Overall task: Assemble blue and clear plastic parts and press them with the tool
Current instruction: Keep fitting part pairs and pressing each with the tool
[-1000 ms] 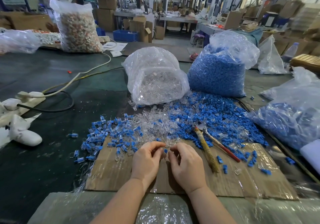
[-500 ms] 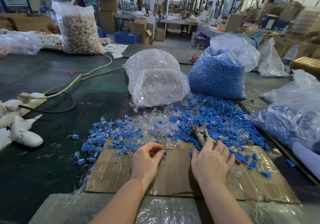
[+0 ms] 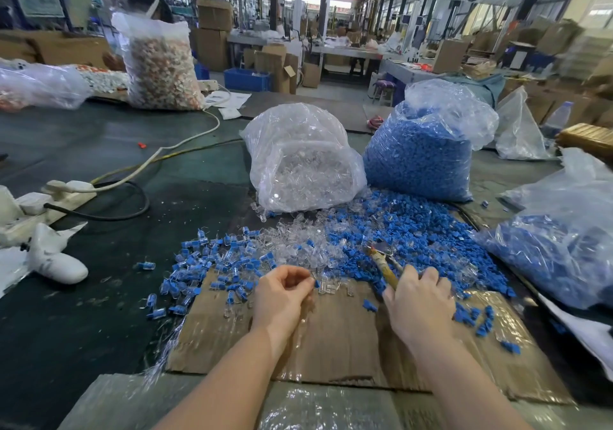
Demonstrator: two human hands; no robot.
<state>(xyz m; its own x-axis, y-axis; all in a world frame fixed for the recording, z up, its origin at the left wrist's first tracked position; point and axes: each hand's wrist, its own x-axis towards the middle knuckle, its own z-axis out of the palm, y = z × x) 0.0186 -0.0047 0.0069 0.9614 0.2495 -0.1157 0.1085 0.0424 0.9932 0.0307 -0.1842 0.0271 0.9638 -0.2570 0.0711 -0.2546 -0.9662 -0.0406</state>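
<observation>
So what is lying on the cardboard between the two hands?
In the head view, between the left hand and right hand: bare brown cardboard sheet, a few small clear plastic parts, one loose blue plastic part.

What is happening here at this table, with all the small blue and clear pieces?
A person is putting small plastic parts together on a cardboard sheet. The left hand pinches a small part at its fingertips. The right hand grips the handles of the pliers, which lie on the loose blue parts. Behind stand a bag of clear parts and a bag of blue parts.
</observation>
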